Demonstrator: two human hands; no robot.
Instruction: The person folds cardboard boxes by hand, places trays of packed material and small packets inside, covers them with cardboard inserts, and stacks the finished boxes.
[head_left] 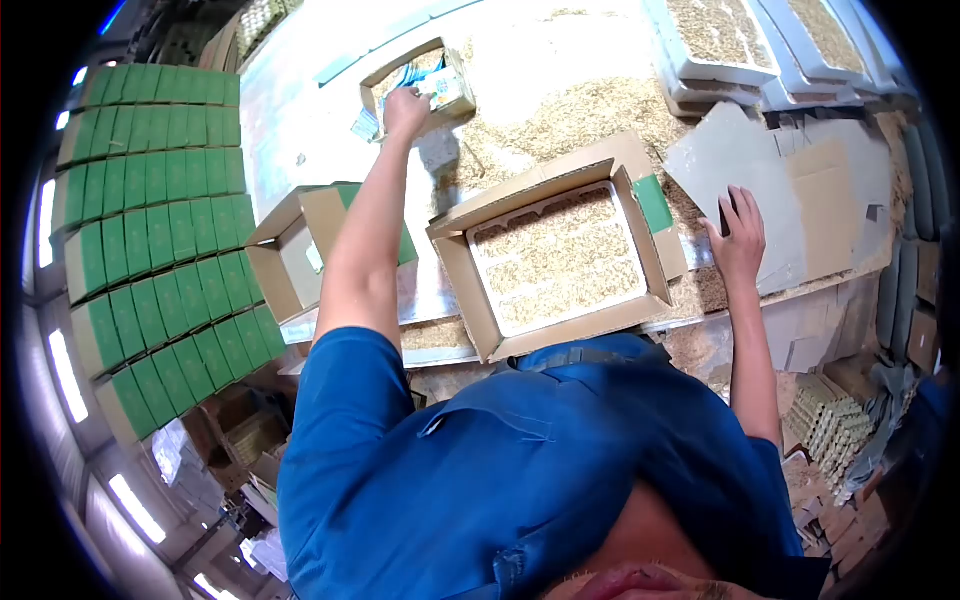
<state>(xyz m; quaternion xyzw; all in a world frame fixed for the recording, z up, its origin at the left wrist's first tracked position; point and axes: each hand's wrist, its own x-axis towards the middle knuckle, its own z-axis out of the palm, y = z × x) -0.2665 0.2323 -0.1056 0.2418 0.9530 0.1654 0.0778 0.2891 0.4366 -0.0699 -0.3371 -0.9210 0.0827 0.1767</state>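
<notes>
Reaching over one small box [458,104], beyond two cartons [590,326], is the left hand [405,112], grip unclear; the right hand [738,240] is open.

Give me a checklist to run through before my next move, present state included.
1. Left hand at the small box of packets: ok.
2. Left hand gripping a packet firmly: cannot tell, the fingertips are unclear.
3. Right hand open: ok, fingers extended by the grey cardboard.
4. Top of the carton in front open: ok, the white tray inside shows.
5. Table free of loose grain-like bits: not ok, they lie scattered.
</notes>
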